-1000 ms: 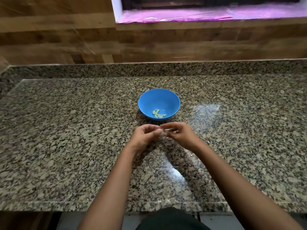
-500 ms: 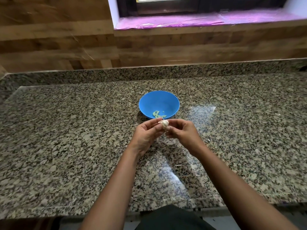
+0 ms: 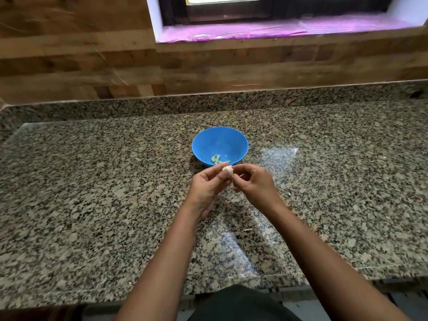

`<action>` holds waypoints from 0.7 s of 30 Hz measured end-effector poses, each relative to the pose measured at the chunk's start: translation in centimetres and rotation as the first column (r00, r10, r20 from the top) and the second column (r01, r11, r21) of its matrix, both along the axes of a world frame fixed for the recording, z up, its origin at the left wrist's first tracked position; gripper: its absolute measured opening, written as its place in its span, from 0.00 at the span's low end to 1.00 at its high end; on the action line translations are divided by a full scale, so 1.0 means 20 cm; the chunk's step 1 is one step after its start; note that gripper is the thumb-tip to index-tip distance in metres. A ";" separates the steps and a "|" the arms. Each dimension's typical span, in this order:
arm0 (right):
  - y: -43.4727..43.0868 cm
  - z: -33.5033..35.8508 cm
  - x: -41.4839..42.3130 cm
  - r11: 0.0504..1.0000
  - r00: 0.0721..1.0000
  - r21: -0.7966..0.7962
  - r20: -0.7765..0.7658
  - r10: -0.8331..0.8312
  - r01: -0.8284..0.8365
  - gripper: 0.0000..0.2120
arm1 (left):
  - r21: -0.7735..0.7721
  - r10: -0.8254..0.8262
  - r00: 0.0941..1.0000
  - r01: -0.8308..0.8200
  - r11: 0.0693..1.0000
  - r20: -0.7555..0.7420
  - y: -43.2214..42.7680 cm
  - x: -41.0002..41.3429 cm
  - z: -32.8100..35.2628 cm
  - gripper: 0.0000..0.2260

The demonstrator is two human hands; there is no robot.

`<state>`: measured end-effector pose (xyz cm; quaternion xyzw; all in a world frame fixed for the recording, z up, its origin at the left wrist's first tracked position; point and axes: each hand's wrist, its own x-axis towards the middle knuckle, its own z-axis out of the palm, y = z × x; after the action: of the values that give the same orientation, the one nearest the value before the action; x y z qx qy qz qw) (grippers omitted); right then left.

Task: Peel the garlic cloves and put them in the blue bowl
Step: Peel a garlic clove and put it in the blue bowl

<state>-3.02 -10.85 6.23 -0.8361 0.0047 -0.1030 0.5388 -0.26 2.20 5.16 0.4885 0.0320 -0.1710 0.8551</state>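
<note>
Both hands meet over the speckled grey-brown granite countertop [image 3: 92, 193], just near of the round blue plastic bowl [image 3: 220, 140]. Left hand [image 3: 208, 188]: thumb and fingertips pinch a small whitish garlic clove [image 3: 228, 170] with ragged skin at its top. Right hand [image 3: 254, 184]: fingers curled in, thumb and forefinger nipping the same clove from the right. I see the clove held in the air, close to the bowl's near rim and not inside it. A few pale greenish peeled cloves [image 3: 217, 159] lie in the bowl's bottom. One small pale scrap [image 3: 248, 229] lies on the counter nearer me. Brown wood-plank wall [image 3: 92, 66] at the far side.
</note>
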 end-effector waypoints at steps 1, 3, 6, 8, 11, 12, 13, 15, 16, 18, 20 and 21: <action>0.01 0.00 0.00 0.997 0.999 -0.074 0.041 -0.012 0.015 0.09 | 0.010 0.011 1.000 -0.011 1.000 0.003 0.00 0.00 0.00 0.12; 0.01 -0.01 0.01 0.987 0.995 -0.158 0.096 -0.008 0.023 0.10 | 0.008 0.021 1.000 -0.021 1.000 0.011 0.00 -0.01 0.00 0.11; 0.01 0.00 0.01 0.976 0.992 -0.215 0.120 0.047 -0.021 0.10 | -0.014 0.018 1.000 -0.018 1.000 0.004 0.01 -0.01 0.01 0.09; 0.01 0.00 0.01 0.957 0.988 -0.288 0.138 0.075 -0.033 0.10 | -0.006 0.022 1.000 -0.022 1.000 -0.005 0.01 -0.01 0.02 0.09; 0.01 -0.02 0.01 0.942 0.982 -0.333 0.158 0.104 -0.047 0.10 | -0.012 0.056 0.998 -0.057 0.998 -0.025 -0.01 -0.01 0.00 0.08; 0.01 -0.02 0.01 0.943 0.981 -0.329 0.154 0.115 -0.059 0.10 | -0.017 0.064 0.998 -0.064 0.998 -0.030 -0.01 -0.02 0.00 0.07; 0.00 -0.03 0.01 0.942 0.981 -0.327 0.149 0.124 -0.070 0.10 | -0.015 0.067 0.997 -0.067 0.998 -0.034 -0.01 -0.02 0.00 0.08; 0.00 -0.04 0.02 0.938 0.981 -0.338 0.143 0.129 -0.074 0.10 | -0.011 0.067 0.997 -0.067 0.998 -0.039 -0.02 -0.02 0.00 0.08; 0.00 -0.04 0.02 0.938 0.982 -0.339 0.142 0.120 -0.066 0.09 | -0.014 0.067 0.997 -0.068 0.998 -0.043 -0.03 -0.02 0.01 0.08; 0.01 -0.05 0.03 0.945 0.985 -0.325 0.146 0.089 -0.037 0.08 | -0.024 0.071 0.996 -0.072 0.997 -0.052 -0.04 -0.02 0.02 0.07; 0.02 -0.06 0.03 0.949 0.986 -0.313 0.148 0.074 -0.024 0.07 | -0.025 0.084 0.995 -0.086 0.996 -0.060 -0.05 -0.02 0.02 0.08; 0.02 -0.07 0.03 0.950 0.987 -0.310 0.146 0.072 -0.023 0.07 | -0.021 0.090 0.994 -0.091 0.996 -0.062 -0.05 -0.02 0.02 0.08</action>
<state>-2.47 -10.45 4.88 -0.8990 -0.0736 -0.1543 0.4032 -0.63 1.17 5.54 0.4709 0.0781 -0.1471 0.8663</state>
